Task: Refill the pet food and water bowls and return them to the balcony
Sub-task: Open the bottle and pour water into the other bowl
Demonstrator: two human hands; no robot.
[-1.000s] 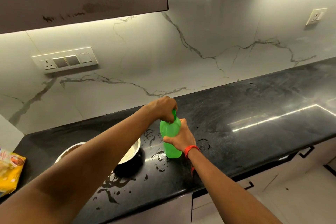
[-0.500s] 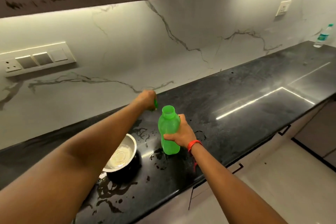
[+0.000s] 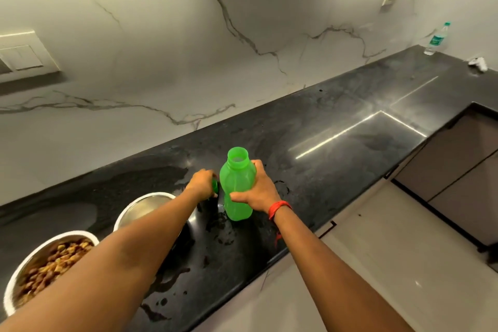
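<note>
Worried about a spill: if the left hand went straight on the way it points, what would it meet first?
Probably the open green plastic bottle, just past the left hand, which holds a small green cap; depth is unclear.

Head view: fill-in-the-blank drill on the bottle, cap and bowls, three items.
1. The right hand grips the green ___, upright on the counter.
2. The left hand holds the green ___ of the bottle.
3. The steel bowl at the left edge holds pet ___.
Missing: bottle; cap; food.
</note>
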